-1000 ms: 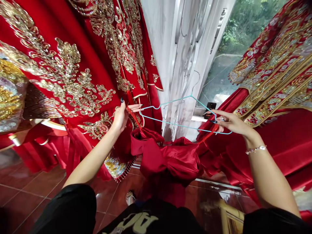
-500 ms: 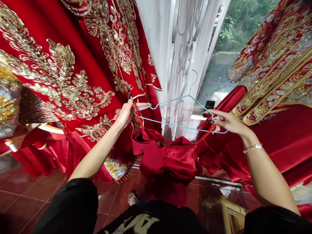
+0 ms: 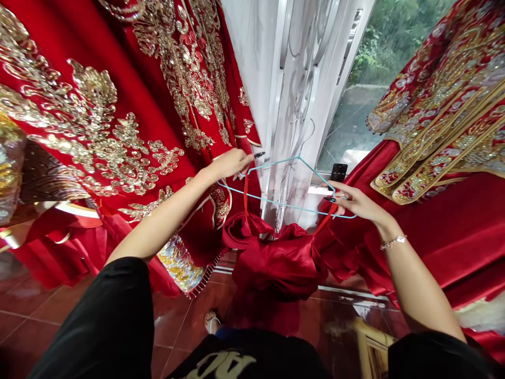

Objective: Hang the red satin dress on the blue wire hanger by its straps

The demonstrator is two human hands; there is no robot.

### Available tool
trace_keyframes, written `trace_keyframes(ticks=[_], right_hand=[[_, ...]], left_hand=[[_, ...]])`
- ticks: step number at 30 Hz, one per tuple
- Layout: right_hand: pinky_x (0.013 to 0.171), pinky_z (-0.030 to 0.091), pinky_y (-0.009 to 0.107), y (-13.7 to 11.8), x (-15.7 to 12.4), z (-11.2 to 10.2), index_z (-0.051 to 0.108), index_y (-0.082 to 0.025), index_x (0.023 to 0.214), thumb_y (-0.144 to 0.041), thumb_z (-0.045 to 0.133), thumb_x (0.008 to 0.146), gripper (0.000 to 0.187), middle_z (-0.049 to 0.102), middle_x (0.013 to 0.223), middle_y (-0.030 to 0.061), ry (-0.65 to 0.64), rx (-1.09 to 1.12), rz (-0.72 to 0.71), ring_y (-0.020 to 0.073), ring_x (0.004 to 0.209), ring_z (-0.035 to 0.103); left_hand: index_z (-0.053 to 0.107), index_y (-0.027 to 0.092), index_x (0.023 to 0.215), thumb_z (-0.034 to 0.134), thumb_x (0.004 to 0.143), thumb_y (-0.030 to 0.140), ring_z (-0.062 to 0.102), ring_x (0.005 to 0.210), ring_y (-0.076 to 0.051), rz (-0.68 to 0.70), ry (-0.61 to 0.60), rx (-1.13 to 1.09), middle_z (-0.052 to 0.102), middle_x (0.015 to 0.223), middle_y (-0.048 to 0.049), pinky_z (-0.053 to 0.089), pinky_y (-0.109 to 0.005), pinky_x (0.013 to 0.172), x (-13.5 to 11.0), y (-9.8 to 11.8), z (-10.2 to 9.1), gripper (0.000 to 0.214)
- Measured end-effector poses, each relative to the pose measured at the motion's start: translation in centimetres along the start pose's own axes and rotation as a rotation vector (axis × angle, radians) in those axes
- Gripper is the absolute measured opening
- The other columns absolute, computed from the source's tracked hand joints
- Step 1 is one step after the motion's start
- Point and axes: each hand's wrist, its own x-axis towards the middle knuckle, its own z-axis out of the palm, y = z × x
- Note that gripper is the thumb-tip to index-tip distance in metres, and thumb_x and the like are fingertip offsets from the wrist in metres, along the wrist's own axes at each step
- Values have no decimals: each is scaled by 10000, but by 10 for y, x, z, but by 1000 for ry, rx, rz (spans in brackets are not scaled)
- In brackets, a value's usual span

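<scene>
A thin light-blue clothes hanger with a metal hook is held out in front of me. From it hangs a dark red satin garment, bunched at the top, by two narrow red straps. My left hand is closed at the hanger's left notch, on the left strap; its index finger points right and the other fingertips are partly hidden. At the right notch, my right hand pinches the hanger together with the right strap.
Red gowns with gold beading hang close on the left. More embroidered red garments hang on the right. Ahead are a white door frame and a phone showing digits. A wooden stool stands low right on tiled floor.
My left hand has moved right along the hanger from its left end to the notch, bringing the left strap inward. The hanger and right hand have shifted slightly left.
</scene>
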Motion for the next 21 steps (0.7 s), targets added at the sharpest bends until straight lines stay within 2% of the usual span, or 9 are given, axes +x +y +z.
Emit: trace_keyframes(ticks=[3, 5, 7, 10, 11, 13, 15, 18, 21], right_hand=[[644, 597, 309, 3, -8, 1, 565, -234, 1407, -442, 675, 847, 608, 752, 994, 50, 82, -31, -47, 148, 622, 685], [817, 598, 341, 14, -21, 0, 590, -245, 1367, -485, 696, 835, 594, 738, 1081, 67, 203, 16, -86, 187, 846, 722], [911, 575, 353, 33, -36, 2, 597, -270, 1327, -535, 661, 854, 546, 716, 1149, 70, 413, 139, -89, 202, 1009, 708], [796, 591, 313, 75, -58, 22, 628, -256, 1179, -530, 581, 895, 398, 720, 1063, 54, 670, 255, 74, 168, 891, 716], [729, 589, 297, 89, -63, 33, 640, -235, 1121, -505, 584, 882, 364, 723, 1014, 54, 646, 236, 177, 162, 822, 710], [678, 583, 300, 113, -70, 61, 664, -201, 1049, -409, 618, 827, 308, 734, 1011, 75, 387, 143, 369, 177, 799, 701], [737, 590, 340, 128, -73, 89, 703, -177, 954, -256, 692, 709, 258, 753, 993, 91, 244, 117, 424, 210, 830, 706], [942, 546, 401, 138, -75, 119, 725, -184, 870, -104, 680, 623, 263, 768, 969, 82, 189, 90, 442, 243, 936, 705], [1024, 499, 407, 139, -76, 130, 727, -205, 847, -86, 678, 623, 258, 768, 1010, 72, 191, 66, 459, 256, 1013, 691]], left_hand=[[640, 192, 658, 557, 918, 344, 635, 990, -328, 132, 294, 134, 651, 771, -104, 382, -522, 1068, -24, 3, 4, 313], [674, 191, 823, 523, 924, 322, 600, 1070, -318, 242, 342, 157, 670, 968, -121, 360, -521, 1093, -60, 1, 17, 224], [682, 204, 863, 496, 937, 359, 615, 975, -281, 326, 154, 152, 679, 967, -110, 440, -467, 1009, -101, -7, 37, 253], [680, 225, 956, 489, 953, 401, 633, 971, -238, 267, -245, 16, 702, 1025, -83, 485, -375, 940, -144, -29, 66, 259], [667, 218, 942, 483, 956, 403, 639, 937, -222, 225, -361, -48, 703, 993, -74, 494, -346, 904, -151, -37, 73, 261], [627, 199, 868, 481, 951, 399, 628, 829, -192, 150, -549, -148, 683, 887, -53, 494, -297, 812, -155, -48, 79, 261], [586, 190, 801, 506, 930, 392, 592, 749, -170, 108, -675, -180, 645, 808, -31, 469, -266, 743, -152, -52, 79, 253], [588, 185, 821, 584, 872, 362, 576, 783, -171, 85, -759, -156, 637, 836, -20, 445, -259, 762, -145, -47, 72, 185], [591, 186, 874, 621, 838, 364, 579, 814, -180, 57, -807, -186, 636, 881, -18, 448, -256, 753, -142, -42, 68, 184]])
